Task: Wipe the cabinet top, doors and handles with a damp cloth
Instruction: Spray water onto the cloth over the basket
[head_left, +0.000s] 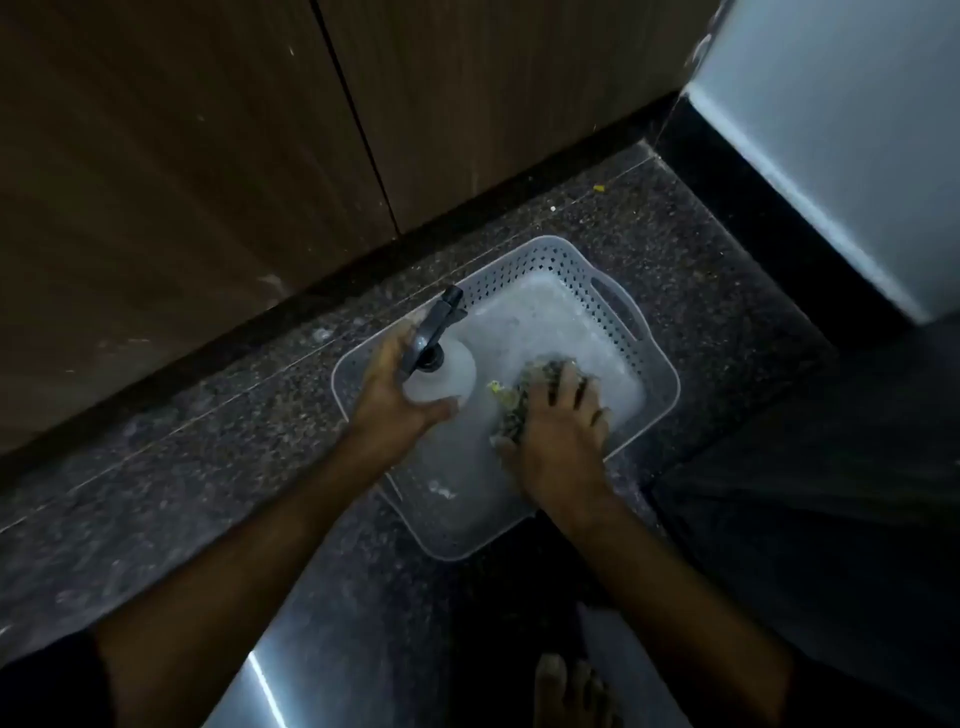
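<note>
A white perforated plastic basket (660, 379) sits on the dark speckled floor. Inside it, my left hand (395, 400) grips a translucent spray bottle (447, 379) with a grey trigger head. My right hand (556, 431) presses down on a crumpled patterned cloth (524, 389) with a yellow patch, lying on the basket's floor to the right of the bottle. Brown wooden cabinet doors (208, 156) rise behind the basket, split by a dark vertical gap.
A dark plinth strip (311, 291) runs along the foot of the doors. A pale grey wall or appliance side (841, 156) stands at the right above a black skirting. My bare foot (566, 691) shows at the bottom, beside a shiny reflection on the floor.
</note>
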